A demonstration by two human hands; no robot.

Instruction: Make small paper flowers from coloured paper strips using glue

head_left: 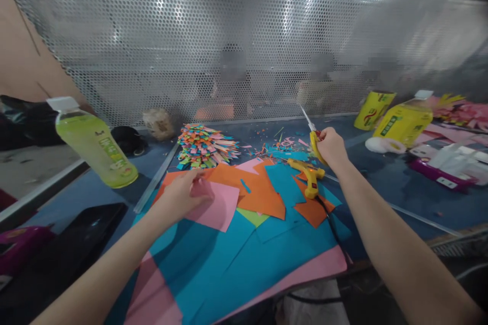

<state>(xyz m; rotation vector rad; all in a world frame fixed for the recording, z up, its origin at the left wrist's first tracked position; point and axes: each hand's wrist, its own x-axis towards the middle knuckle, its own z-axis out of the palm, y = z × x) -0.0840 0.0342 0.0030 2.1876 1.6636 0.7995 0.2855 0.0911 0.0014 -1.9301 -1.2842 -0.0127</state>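
Observation:
My right hand is closed round the yellow handles of a pair of scissors, whose blades point up and away over the table. My left hand rests at the left edge of a pink paper sheet, thumb and fingertips apart over it. Beneath and beside that sheet lie orange paper, a green piece and large blue sheets. Just beyond my left hand stands a bristly cone of many-coloured paper strips. A yellow glue gun lies on the paper below my right hand.
Paper scraps litter the table behind the glue gun. A green drink bottle stands left; a yellow bottle and yellow can stand right. A perforated metal screen closes off the back. The glue gun's black cord runs over the front edge.

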